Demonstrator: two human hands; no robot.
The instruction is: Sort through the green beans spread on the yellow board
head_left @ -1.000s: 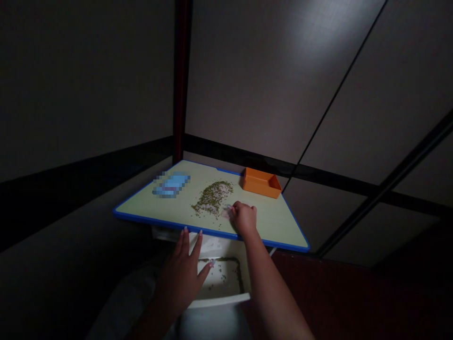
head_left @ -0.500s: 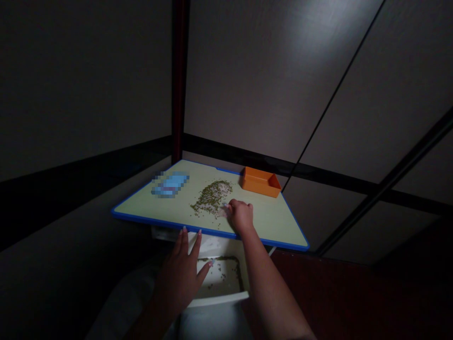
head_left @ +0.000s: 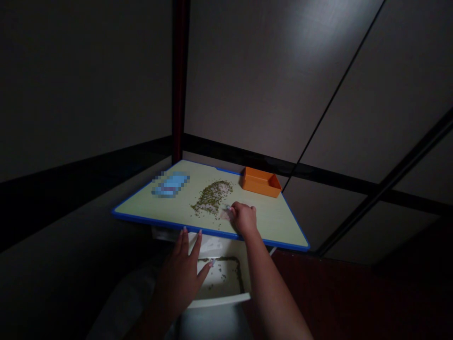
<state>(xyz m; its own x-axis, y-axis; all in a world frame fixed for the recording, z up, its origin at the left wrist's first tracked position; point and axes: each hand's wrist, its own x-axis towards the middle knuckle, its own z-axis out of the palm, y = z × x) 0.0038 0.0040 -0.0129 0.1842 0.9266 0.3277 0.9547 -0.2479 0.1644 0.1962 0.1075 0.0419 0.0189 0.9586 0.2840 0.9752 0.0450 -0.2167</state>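
Small green beans or seeds mixed with pale pinkish bits lie in a loose pile [head_left: 212, 196] on a pale yellow tabletop [head_left: 272, 222] with a blue rim. Just right of the pile, my right hand [head_left: 245, 219] is closed, its thumb and fingertips pinched low over the surface; what they hold, if anything, is too small to make out. A small pale pinkish patch [head_left: 225, 215] lies by those fingertips. My left hand [head_left: 186, 269] has its fingers spread, with the tips at the table's front edge and nothing held.
An orange open box [head_left: 261, 183] stands at the back right of the tabletop. On the left lies a blurred blue item [head_left: 171, 184]. Below the front edge sits an open white drawer [head_left: 219, 298] with scattered green bits inside. Panelled walls rise behind.
My right hand has shifted slightly to the right, a little farther from the pile. My left hand stays where it was.
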